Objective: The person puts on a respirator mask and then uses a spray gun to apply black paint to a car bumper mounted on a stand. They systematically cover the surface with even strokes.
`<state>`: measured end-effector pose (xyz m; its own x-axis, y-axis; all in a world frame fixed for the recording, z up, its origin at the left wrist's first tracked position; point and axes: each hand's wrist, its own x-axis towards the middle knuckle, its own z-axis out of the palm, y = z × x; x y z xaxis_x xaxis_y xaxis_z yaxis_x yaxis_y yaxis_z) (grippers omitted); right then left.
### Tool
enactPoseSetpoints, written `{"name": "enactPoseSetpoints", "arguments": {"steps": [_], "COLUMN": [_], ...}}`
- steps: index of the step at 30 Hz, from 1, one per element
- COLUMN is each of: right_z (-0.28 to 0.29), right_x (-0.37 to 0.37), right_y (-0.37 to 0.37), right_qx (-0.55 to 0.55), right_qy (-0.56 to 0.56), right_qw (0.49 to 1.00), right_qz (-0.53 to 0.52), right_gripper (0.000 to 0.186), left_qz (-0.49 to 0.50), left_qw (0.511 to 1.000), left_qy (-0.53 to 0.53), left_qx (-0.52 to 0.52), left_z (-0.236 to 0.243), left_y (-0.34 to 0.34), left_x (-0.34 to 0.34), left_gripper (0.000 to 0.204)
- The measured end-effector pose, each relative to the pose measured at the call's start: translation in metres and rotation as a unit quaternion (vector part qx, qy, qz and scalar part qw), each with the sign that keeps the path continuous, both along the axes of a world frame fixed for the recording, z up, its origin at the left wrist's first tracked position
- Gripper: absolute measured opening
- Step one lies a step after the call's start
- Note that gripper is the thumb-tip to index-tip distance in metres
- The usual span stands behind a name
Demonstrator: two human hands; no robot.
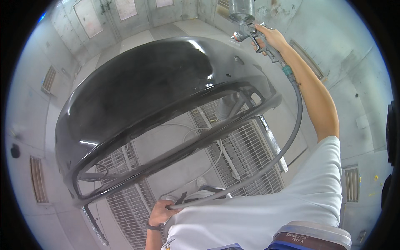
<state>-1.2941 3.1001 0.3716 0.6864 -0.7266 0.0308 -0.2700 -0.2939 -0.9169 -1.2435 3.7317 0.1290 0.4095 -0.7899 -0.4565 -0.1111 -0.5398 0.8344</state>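
My right hand [271, 38] is raised at the upper right, its fingers wrapped round the grip of a metal spray gun [252, 34]. A silver paint cup [241, 11] sits on top of the gun, and the nozzle points left. From the green fitting [287, 71] under the handle, a grey air hose [296, 121] curves down across my body. Low in the middle, my left hand [160, 213] is closed on that hose. A large glossy black car bumper [146, 79] lies before me, beyond my left hand and below-left of the gun.
Foil-wrapped stand legs [273, 143] show below the bumper. Metal floor grates [250, 154] and a thin pale hose [220, 154] lie underneath. Booth walls with vents [38, 179] surround the space. Part of a respirator [310, 237] fills the lower edge.
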Motion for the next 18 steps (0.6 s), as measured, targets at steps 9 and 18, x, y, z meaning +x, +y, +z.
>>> {"name": "enactPoseSetpoints", "arguments": {"steps": [9,18], "right_z": [-0.018,-0.004], "right_x": [-0.022,0.033], "right_y": [-0.042,0.016], "right_qx": [-0.026,-0.153], "right_qy": [0.046,0.101], "right_qw": [0.993,0.972], "right_qz": [-0.104,-0.149], "right_gripper": [0.044,0.051], "left_qz": [-0.03,0.055], "left_qw": [0.999,0.998], "left_qy": [-0.036,0.028], "left_qx": [-0.001,-0.001], "left_z": [-0.003,0.002], "left_y": [-0.003,0.052], "left_x": [0.001,0.006], "left_gripper": [0.033,0.033]}}
